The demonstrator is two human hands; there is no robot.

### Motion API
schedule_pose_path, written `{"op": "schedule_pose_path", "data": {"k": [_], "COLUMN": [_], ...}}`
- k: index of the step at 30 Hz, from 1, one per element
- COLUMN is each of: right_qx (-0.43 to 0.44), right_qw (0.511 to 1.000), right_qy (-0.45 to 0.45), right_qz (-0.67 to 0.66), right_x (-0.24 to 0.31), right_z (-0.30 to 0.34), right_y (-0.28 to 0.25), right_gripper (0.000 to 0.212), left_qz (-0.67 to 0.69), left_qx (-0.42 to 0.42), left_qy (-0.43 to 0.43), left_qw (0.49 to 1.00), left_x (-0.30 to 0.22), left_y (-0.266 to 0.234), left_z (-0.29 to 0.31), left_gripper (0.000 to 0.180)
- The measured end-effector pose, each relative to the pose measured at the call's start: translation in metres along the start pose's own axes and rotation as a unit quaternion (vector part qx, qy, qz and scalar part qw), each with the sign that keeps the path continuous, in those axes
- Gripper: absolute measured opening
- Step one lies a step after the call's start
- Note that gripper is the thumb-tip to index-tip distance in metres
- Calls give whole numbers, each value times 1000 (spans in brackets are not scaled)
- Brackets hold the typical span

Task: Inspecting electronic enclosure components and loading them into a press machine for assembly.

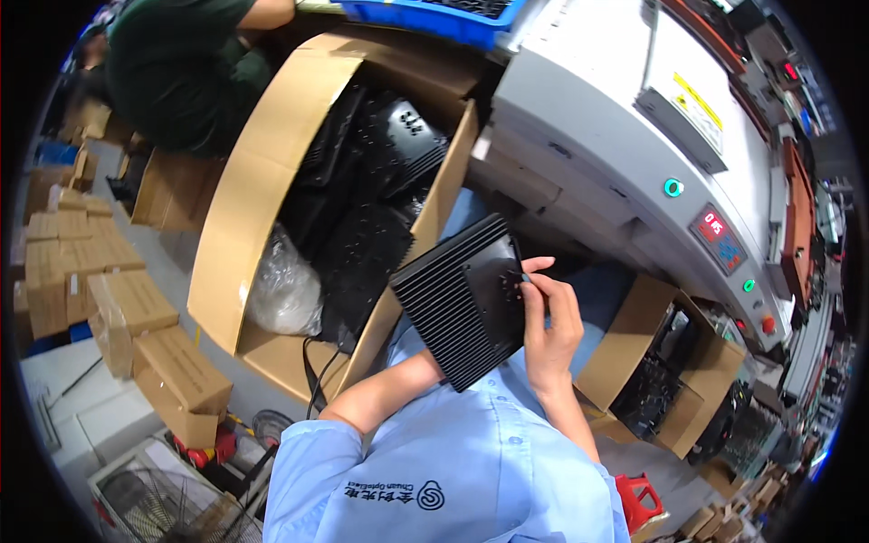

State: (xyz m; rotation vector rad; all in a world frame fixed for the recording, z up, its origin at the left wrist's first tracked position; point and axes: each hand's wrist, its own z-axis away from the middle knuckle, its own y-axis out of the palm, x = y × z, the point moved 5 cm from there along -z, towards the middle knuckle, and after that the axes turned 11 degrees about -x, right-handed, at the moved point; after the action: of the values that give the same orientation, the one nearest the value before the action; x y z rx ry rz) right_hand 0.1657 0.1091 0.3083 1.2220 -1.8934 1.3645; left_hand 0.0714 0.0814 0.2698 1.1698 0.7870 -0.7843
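A black metal heat-sink housing (pixel 457 303) with long parallel fins and a smooth recessed panel is held tilted in front of my shirt. My left hand (pixel 425 368) goes beneath it and bears it up; its fingers are hidden behind the housing. At the panel's right edge, my right hand (pixel 554 328) has thumb and index finger pinched together beside a group of small holes or pins. Whatever sits between those fingertips is too small to make out. To the left, a big open carton (pixel 258 167) contains several similar black housings (pixel 412 136) and clear plastic wrap (pixel 285 288).
A grey-white machine (pixel 579 118) with lit buttons and a display fills the right side. A smaller carton (pixel 625 348) of black parts stands below it. Stacked brown boxes (pixel 181 376) line the left. Another person (pixel 176 72) sits at upper left, near a blue bin (pixel 425 20).
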Motion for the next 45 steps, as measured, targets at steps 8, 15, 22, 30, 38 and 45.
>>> {"op": "schedule_pose_path", "data": {"k": [8,15,22,30,38,45], "right_qx": [35,84,194,60,-20,25], "right_qw": [986,967,846,910,932,921], "right_qy": [139,199,366,308,299,316], "right_qz": [-82,-135,-336,-269,-206,-226], "right_x": [-3,-21,-45,-67,-84,-71], "right_z": [-2,3,11,23,23,11], "right_y": [-3,-6,-6,-14,-30,-20], "right_gripper": [8,16,22,19,16,17], "left_qz": [-37,101,38,190,200,-5], "left_qx": [57,67,33,-53,-65,-25], "left_qy": [-37,-81,-97,-261,-171,-114], "left_qw": [997,989,994,945,963,993], "left_x": [4,29,38,77,49,7], "left_y": [5,0,-5,-46,-43,-50], "left_z": [-1,6,-5,-3,8,15], "left_gripper": [47,53,52,35,58,70]}}
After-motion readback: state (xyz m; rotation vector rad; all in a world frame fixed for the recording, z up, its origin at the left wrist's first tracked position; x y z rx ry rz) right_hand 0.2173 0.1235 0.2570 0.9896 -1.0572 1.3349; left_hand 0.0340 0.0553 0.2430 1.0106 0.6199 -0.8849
